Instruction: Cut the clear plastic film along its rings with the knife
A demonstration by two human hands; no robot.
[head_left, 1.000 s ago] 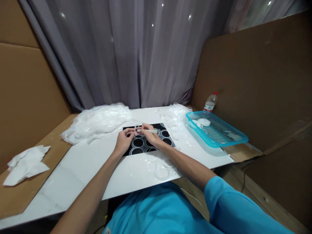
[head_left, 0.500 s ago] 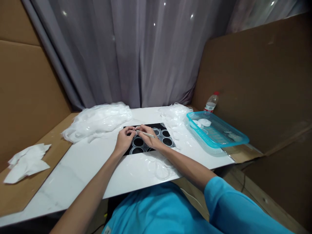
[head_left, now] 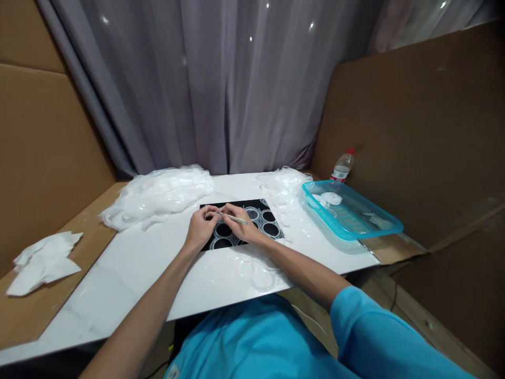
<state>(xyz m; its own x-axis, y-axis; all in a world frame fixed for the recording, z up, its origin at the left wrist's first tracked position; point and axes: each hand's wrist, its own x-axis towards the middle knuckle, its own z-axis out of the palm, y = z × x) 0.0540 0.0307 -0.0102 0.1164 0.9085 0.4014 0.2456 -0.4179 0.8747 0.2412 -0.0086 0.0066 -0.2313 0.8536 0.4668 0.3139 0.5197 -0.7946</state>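
Note:
A black sheet with white ring patterns (head_left: 271, 229) lies on the white table (head_left: 130, 268). Over its left part my two hands meet. My right hand (head_left: 235, 221) is closed round a thin pale pen-like tool (head_left: 239, 219), its tip toward my left fingers. My left hand (head_left: 203, 225) has its fingers curled together and pinches a thin whitish piece, too small to make out. Clear, looped strands (head_left: 262, 273) lie on the table just in front of the sheet.
A big heap of white stringy material (head_left: 158, 195) sits at the back left, a smaller one (head_left: 286, 184) behind the sheet. On the right are a blue basket (head_left: 343, 231) and a bottle (head_left: 341, 167). Crumpled tissues (head_left: 45, 266) lie far left. Cardboard walls (head_left: 418, 131) flank the table.
The tool and my right fingers have shifted very slightly at the meeting point of my hands. Everything else looks the same.

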